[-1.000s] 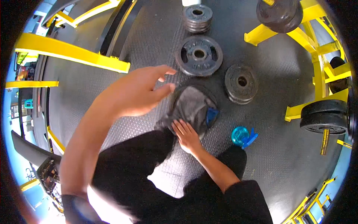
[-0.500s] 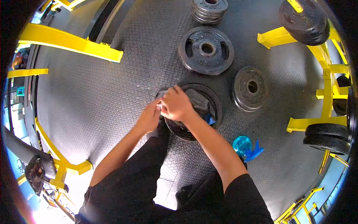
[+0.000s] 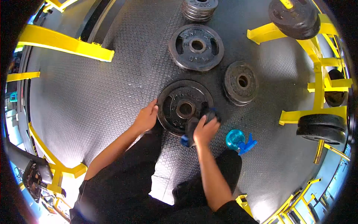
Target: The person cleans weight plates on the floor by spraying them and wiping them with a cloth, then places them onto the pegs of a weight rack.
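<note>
A black weight plate [image 3: 169, 121] with a round centre hole lies on the floor in front of me. At its left rim is my left hand [image 3: 146, 117], with thumb and fingers closed on the edge. My right hand [image 3: 206, 131] grips a dark cloth [image 3: 191, 128] with blue parts, over the plate's lower right side. Some of the cloth is bunched under the fingers and hidden. To the right of this hand, a clear blue spray bottle [image 3: 235, 139] with a blue trigger head rests on the floor.
Beyond the plate lie a larger weight plate [image 3: 196, 61], a small stack of plates [image 3: 241, 89] and another stack [image 3: 199, 13]. Yellow rack frames [image 3: 67, 44] stand on the left. On the right, a yellow rack [image 3: 319, 86] carries black plates [image 3: 321, 128].
My hands were together over the plate and are now apart: the left at the rim, the right lower right. The cloth lay on the plate and is now in my right hand.
</note>
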The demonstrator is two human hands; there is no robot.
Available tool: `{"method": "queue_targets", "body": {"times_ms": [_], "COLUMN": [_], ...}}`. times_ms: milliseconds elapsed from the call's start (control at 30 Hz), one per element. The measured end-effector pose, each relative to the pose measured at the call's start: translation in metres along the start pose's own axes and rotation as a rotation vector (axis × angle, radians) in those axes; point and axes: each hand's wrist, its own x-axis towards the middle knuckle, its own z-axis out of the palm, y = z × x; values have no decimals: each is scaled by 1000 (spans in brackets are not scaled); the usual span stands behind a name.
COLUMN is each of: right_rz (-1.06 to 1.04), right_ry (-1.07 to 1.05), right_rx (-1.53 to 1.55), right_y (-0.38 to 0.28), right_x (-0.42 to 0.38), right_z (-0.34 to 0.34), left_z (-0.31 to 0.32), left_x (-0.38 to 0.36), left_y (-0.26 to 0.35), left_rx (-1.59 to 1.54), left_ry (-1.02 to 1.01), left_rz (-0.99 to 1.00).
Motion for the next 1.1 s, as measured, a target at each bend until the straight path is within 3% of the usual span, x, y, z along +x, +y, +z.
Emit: {"method": "queue_targets", "body": {"times_ms": [100, 167, 200, 300, 333, 433, 467, 533, 600, 667, 700, 733, 767, 833, 867, 967, 1100], "right_rz": [388, 655, 789, 1196, 1192, 1521, 1518, 1434, 1502, 982, 978, 986, 1002, 293, 96, -364, -1057], "right_ry": [113, 164, 165, 1, -2, -105, -100, -456, -474, -792, -785, -910, -1033, -1214, -1205, -1067, -314], "right_rx": [119, 103, 52, 406, 407, 786, 779, 1312, 1316, 1388, 1389, 1398, 1406, 621, 367, -457, -482], "right_y": [-24, -62, -75, -144, -156, -176, -169, -155, -120, -92, -86, -82, -73, -33, -24, -30, -19], "right_x": [-69, -99, -103, -91, -82, -62, -58, -50, -61, -82, -82, -79, -78, -68, -59, -25, 20], "right_z": [39, 77, 100, 72, 64, 46, 41, 39, 63, 51, 38, 16, -3, -25, -49, -115, -115], "left_z": [0, 6, 4, -6, -8, -13, -13, -16, -13, -5, -6, -10, -21, -28, -28, -17, -12], "left_x": [4, 14, 12, 8, 8, 3, -1, -3, -5, -5, -7, -9, -17, -15, -15, -11, -5], "left_y": [-5, -32, -29, -24, -27, -28, -27, -23, -23, -39, -42, -27, -1, 16, 16, 10, 10], "left_rx": [22, -332, -332, -666, -667, -520, -528, -681, -742, -569, -386, -389, -93, 338, 345, 832, 996], "left_ry": [-17, -100, -91, -153, -149, -215, -216, -231, -243, -191, -162, -162, -135, -157, -159, -91, -56], "left_rz": [-2, -129, -131, -245, -244, -222, -224, -267, -286, -40, 205, 207, 321, 502, 503, 758, 863]}}
